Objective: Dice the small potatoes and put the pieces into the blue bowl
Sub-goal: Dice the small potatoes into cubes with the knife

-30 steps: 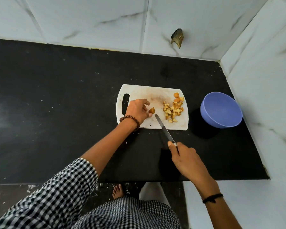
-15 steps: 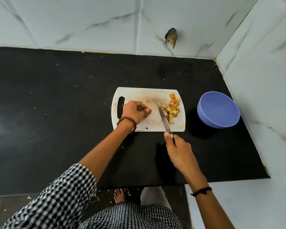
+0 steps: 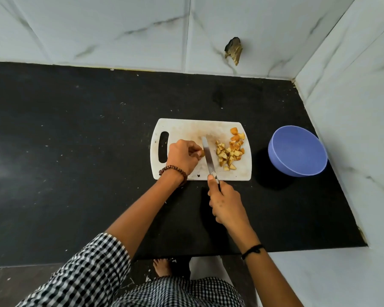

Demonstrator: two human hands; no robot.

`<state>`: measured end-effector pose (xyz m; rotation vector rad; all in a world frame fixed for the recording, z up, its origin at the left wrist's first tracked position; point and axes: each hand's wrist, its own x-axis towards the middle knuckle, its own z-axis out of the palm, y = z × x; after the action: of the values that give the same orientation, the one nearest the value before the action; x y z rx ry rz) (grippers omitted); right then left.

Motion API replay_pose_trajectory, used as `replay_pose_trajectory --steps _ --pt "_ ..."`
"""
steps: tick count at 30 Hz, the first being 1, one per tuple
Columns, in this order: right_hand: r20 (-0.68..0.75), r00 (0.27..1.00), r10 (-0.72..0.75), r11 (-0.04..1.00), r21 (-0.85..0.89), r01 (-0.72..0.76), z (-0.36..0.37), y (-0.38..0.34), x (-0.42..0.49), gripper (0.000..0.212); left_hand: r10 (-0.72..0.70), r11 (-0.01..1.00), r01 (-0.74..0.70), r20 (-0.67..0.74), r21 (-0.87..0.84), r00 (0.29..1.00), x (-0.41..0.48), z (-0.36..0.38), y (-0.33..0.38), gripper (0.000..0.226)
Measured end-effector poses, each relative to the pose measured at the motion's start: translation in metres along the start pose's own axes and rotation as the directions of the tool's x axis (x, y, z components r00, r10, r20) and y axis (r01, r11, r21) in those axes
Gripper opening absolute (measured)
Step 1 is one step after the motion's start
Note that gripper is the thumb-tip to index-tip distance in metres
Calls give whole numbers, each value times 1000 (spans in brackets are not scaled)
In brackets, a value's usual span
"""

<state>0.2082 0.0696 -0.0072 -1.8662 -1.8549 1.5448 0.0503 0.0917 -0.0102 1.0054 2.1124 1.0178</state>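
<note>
Left hand [image 3: 183, 157] curls, fingertips pinching a potato piece [image 3: 201, 153]. Right hand [image 3: 225, 201] grips the knife [image 3: 208, 159], forefinger stretched along its spine.

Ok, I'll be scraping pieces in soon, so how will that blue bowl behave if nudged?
The blue bowl looks like thin plastic and shows nothing inside, so it is probably light and may slide on the smooth black counter. Its rounded sides narrow downward, so a push at the rim might tip it.

Matt black stone worktop [image 3: 75, 151], speckled; stained white plastic board [image 3: 186, 127]; shiny metal knife [image 3: 208, 158] blade; smooth blue plastic bowl [image 3: 297, 151]; glossy marbled wall tiles [image 3: 98, 29].
</note>
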Motion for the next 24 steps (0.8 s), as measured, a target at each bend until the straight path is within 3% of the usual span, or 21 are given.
replay_pose_trajectory --steps 6,11,16,24 --pt "22 1000 12 999 -51 -11 6 -3 4 56 24 999 -23 -7 39 1000 -2 1 0 13" --pt "-5 998 -63 978 -199 61 7 -15 3 47 25 999 -24 -25 42 999 -3 2 1 14" --pt "-14 997 -70 944 -325 62 7 -24 3 51 21 1000 -20 -75 21 997 -7 3 2 15" --pt "-6 995 -95 922 -378 86 7 -32 16 51 3 1000 -3 -82 4 997 -6 6 2 16"
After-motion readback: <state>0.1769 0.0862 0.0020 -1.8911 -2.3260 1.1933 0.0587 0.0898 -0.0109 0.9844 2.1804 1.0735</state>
